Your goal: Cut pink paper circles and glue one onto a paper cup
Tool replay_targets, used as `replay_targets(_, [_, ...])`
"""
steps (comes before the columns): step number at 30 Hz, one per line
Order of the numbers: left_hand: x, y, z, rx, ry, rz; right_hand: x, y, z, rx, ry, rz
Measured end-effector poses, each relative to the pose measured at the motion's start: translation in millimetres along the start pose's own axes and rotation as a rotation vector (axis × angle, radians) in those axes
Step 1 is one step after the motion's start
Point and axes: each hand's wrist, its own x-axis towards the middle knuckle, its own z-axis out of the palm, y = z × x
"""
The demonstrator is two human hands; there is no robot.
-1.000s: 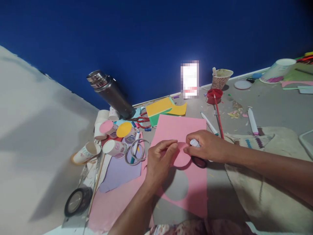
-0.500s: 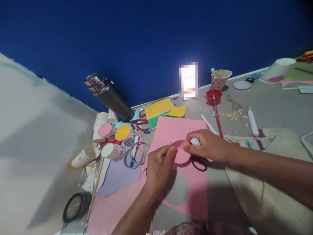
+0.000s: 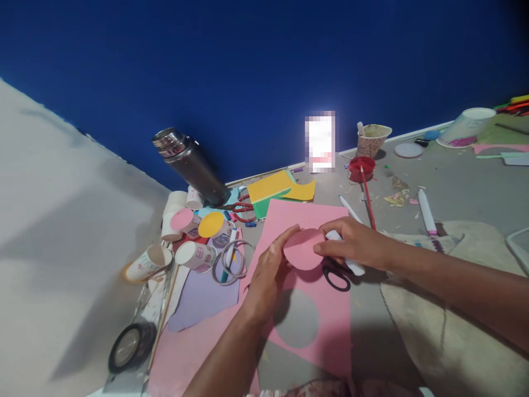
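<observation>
A pink paper circle (image 3: 303,251) is pinched at its right edge between the thumb and fingers of my right hand (image 3: 349,242). My left hand (image 3: 268,270) has its fingers stretched out along the circle's left edge; I cannot tell if it touches it. Below lies a pink sheet (image 3: 334,325) with a round hole cut in it. Scissors (image 3: 336,275) rest on this sheet with a black handle loop showing, their blades hidden. A white object (image 3: 356,267), partly covered by my right hand, lies beside them; its kind is unclear.
On the left are decorated paper cups (image 3: 196,256), grey rings (image 3: 233,262), a roll of black tape (image 3: 131,347) and a dark flask (image 3: 198,171). Toward the back right stand a red paint pot (image 3: 361,170) with a brush and a patterned cup (image 3: 372,142). A cloth (image 3: 463,298) lies right.
My left hand has loosened its pinch on the circle, and its fingers have straightened. The circle now faces up more fully, still in my right hand.
</observation>
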Motion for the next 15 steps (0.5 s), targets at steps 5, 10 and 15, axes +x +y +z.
replay_targets(5, [2, 0, 3.1, -0.323, -0.216, -0.087, 2, 3, 2, 0.064, 0.083, 0.033])
replay_targets(10, [3, -7, 4.0, -0.136, -0.045, -0.096, 0, 2, 5, -0.187, 0.125, -0.164])
replay_targets(15, [5, -10, 4.3, -0.032, 0.123, -0.056, -2, -1, 1, -0.110, -0.002, -0.104])
